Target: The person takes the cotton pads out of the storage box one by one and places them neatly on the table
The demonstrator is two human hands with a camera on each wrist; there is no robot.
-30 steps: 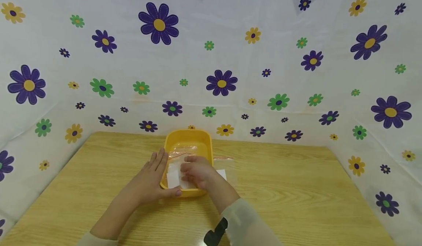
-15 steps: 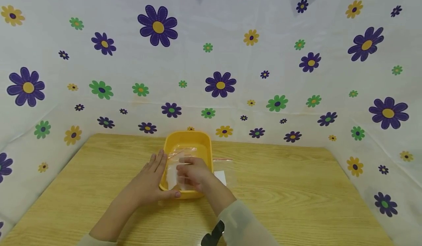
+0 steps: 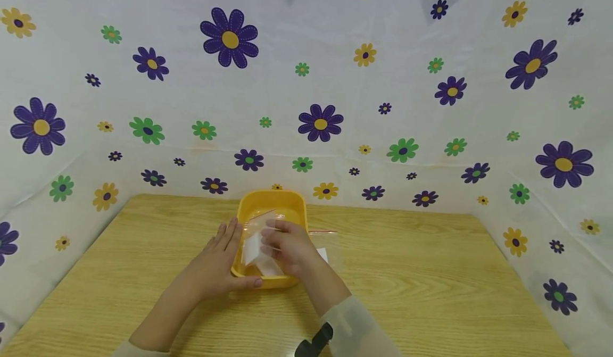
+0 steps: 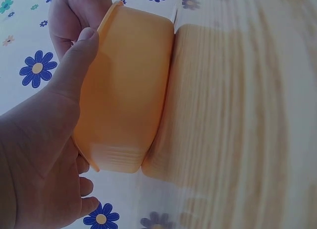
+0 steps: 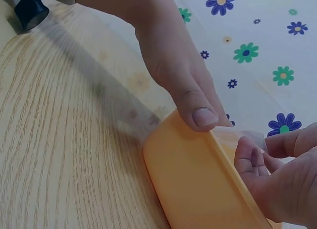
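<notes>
A yellow plastic bin (image 3: 272, 200) stands on the table. My left hand (image 3: 215, 264) lies along its left side with straight fingers, the thumb across the front rim. In the right wrist view, that thumb (image 5: 203, 117) touches the rim. My right hand (image 3: 292, 250) is inside the bin, pinching a clear zip bag (image 3: 261, 220) with a red seal line. White paper-like pieces (image 3: 253, 249) show at the bag; which layers are inside it I cannot tell. Clear plastic (image 5: 245, 136) also shows by the right fingers in the right wrist view.
Another clear zip bag (image 3: 332, 241) with a red seal and a white piece lies on the table (image 3: 421, 272), right of the bin and partly hidden by my right arm. A flower-print cloth (image 3: 364, 96) encloses the back and sides.
My right fingers have lifted slightly inside the bin, and the pinched bag and white piece are raised and tilted with them. My left hand stays at the bin's side.
</notes>
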